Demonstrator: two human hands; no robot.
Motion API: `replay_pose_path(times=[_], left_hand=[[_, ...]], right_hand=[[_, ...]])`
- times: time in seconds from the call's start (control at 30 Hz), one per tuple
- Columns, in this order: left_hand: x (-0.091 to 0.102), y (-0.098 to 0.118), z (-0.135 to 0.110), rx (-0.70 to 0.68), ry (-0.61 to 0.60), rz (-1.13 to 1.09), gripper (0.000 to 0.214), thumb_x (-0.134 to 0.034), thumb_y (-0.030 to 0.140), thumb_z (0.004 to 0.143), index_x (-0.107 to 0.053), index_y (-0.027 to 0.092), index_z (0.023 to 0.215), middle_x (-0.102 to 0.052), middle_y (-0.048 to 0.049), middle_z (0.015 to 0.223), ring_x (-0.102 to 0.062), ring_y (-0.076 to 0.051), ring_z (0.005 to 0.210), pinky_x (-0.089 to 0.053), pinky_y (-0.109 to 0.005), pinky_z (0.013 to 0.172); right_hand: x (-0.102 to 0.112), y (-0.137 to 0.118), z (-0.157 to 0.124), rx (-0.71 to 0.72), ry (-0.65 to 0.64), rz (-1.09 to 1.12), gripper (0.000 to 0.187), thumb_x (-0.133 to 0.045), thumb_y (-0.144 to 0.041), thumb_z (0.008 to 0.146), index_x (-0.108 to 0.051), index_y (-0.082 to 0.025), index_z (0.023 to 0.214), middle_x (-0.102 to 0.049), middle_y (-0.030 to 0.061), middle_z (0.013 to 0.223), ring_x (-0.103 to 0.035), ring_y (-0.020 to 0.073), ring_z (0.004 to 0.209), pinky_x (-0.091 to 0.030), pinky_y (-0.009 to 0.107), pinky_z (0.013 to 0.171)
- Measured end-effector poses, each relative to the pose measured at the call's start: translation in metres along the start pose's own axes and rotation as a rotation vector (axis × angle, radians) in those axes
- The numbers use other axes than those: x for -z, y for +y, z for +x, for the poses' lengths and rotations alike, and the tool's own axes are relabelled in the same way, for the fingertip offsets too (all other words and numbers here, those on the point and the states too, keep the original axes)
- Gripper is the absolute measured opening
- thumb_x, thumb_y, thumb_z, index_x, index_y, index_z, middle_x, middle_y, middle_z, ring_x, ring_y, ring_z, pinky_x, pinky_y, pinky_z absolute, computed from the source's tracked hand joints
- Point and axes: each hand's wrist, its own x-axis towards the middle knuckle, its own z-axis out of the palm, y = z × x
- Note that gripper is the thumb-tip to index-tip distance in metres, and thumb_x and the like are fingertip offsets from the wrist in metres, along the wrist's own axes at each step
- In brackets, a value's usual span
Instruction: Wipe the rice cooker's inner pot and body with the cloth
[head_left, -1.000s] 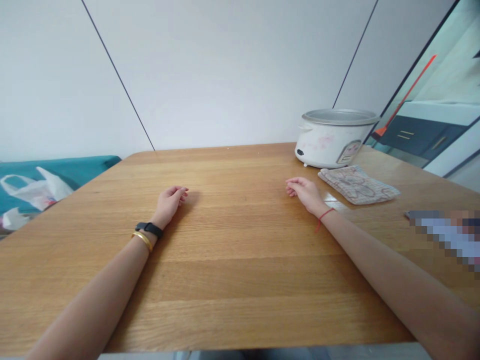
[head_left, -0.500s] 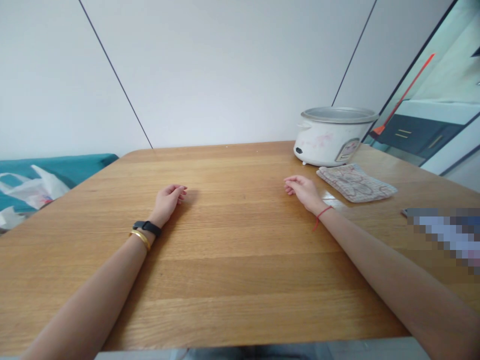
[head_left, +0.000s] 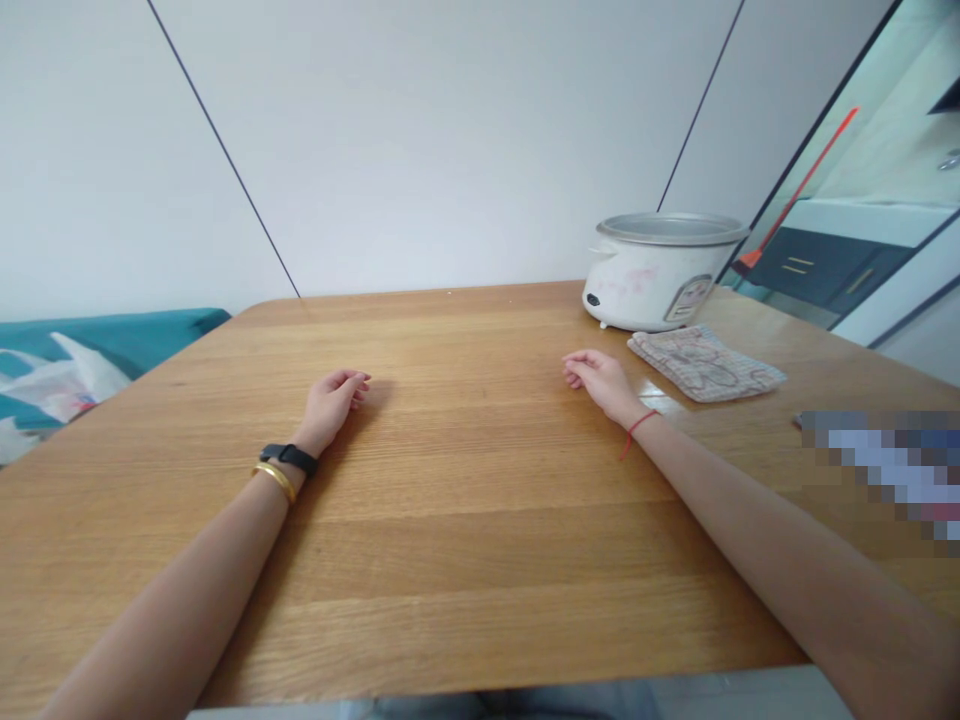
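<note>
Left hand [head_left: 330,407] and right hand [head_left: 602,385] rest empty, loosely curled on wooden bench [head_left: 450,600], idle pose. Right sits nearest quilted mat [head_left: 705,363], laid just beside rice cooker [head_left: 658,272].

The table [head_left: 450,560] is showing honey-brown wood with long, straight grain stripes. At the far right, the rice cooker [head_left: 645,285] is gleaming white with faint pink blotches under a silver rim [head_left: 671,229]. Beside it, the cloth [head_left: 705,363] is carrying a beige and dusty-pink print with a checked edge. The left hand [head_left: 328,408] is wearing a black band [head_left: 289,459] and a gold bangle [head_left: 274,481]; the right hand [head_left: 602,385] is wearing a red string [head_left: 637,428]. At the far left, a teal cover [head_left: 112,338] is showing beneath a white bag [head_left: 67,385] with pink marks.
</note>
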Motion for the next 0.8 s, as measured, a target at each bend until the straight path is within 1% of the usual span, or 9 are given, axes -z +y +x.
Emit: replay_pose_path(times=[0.17,0.3,0.47,0.6,0.7,0.8], left_hand=[[0.0004,-0.0017,0.0015,-0.004,-0.008,0.007,0.029,-0.072,0.042,0.068,-0.074,0.016,0.079,-0.068,-0.0042,0.069,-0.055,-0.014,0.058,-0.042,-0.025,0.055],[0.0004,-0.0032,0.0033,-0.002,0.000,0.017,0.027,-0.072,0.042,0.067,-0.073,0.017,0.077,-0.069,-0.0048,0.070,-0.056,-0.015,0.059,-0.042,-0.025,0.054],[0.0017,-0.0049,0.0045,-0.003,-0.006,0.010,0.034,-0.073,0.048,0.064,-0.074,0.017,0.079,-0.069,-0.0045,0.071,-0.056,-0.015,0.060,-0.042,-0.025,0.054],[0.0018,-0.0048,0.0041,-0.019,-0.011,0.020,0.037,-0.073,0.050,0.062,-0.073,0.017,0.079,-0.067,-0.0042,0.069,-0.055,-0.014,0.059,-0.042,-0.025,0.055],[0.0009,-0.0040,0.0030,-0.028,-0.013,0.033,0.038,-0.073,0.050,0.061,-0.073,0.017,0.079,-0.068,-0.0046,0.070,-0.054,-0.015,0.059,-0.042,-0.026,0.055],[0.0004,-0.0029,0.0015,-0.025,-0.014,0.031,0.040,-0.073,0.051,0.061,-0.072,0.017,0.081,-0.068,-0.0045,0.072,-0.054,-0.015,0.060,-0.042,-0.027,0.057]], right_hand=[[0.0000,-0.0002,-0.0002,0.009,-0.008,0.003,0.003,-0.068,-0.018,0.082,-0.066,-0.018,0.085,-0.068,0.0018,0.071,-0.061,0.0118,0.061,-0.051,0.023,0.059],[-0.0011,-0.0024,-0.0019,0.005,0.004,0.002,0.004,-0.065,-0.014,0.083,-0.066,-0.018,0.084,-0.068,0.0015,0.069,-0.060,0.0114,0.060,-0.051,0.023,0.058],[-0.0024,-0.0042,-0.0035,-0.002,0.011,0.004,0.007,-0.061,-0.012,0.084,-0.066,-0.017,0.083,-0.068,0.0014,0.069,-0.060,0.0108,0.059,-0.050,0.022,0.058],[-0.0011,-0.0007,-0.0012,0.007,0.003,-0.007,0.002,-0.066,-0.016,0.083,-0.066,-0.018,0.084,-0.069,0.0017,0.070,-0.061,0.0109,0.059,-0.051,0.022,0.058],[0.0002,0.0023,0.0005,0.025,-0.008,-0.014,0.006,-0.070,-0.022,0.082,-0.067,-0.019,0.086,-0.069,0.0019,0.071,-0.061,0.0115,0.061,-0.052,0.022,0.058],[0.0004,0.0032,0.0007,0.023,-0.007,-0.018,0.006,-0.069,-0.022,0.082,-0.067,-0.018,0.086,-0.069,0.0022,0.072,-0.061,0.0116,0.061,-0.053,0.023,0.059]])
